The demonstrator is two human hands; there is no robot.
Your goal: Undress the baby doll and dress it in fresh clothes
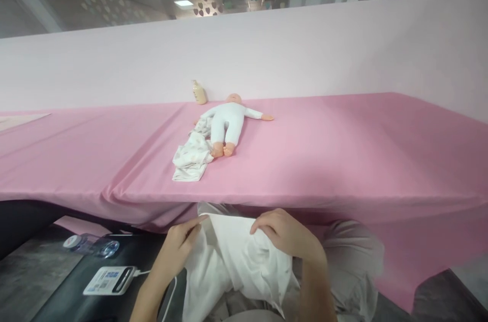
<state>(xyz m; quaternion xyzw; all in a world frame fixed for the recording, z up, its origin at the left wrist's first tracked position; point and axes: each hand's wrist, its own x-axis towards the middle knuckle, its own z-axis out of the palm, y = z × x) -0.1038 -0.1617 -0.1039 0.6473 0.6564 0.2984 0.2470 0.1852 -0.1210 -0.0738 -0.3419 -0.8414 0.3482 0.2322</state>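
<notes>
A white cloth garment [240, 256] lies spread over my lap, below the table's front edge. My left hand [183, 240] pinches its upper left corner between thumb and fingers. At its upper right, my right hand [284, 233] has its fingers curled over the fabric. On the table a baby doll [227, 121] in a white bodysuit lies on its back, arms spread and feet toward me. Crumpled white patterned baby clothes [191, 157] lie beside the doll's left-hand side as I see it, partly under its arm and foot.
A pink cloth covers the table [343, 154]. A cream pump bottle [199, 92] stands against the white wall [244, 58]. Low on my left, a clear plastic bottle [91, 246] lies on a black seat [68, 286], near a white device [110, 280] with a cable.
</notes>
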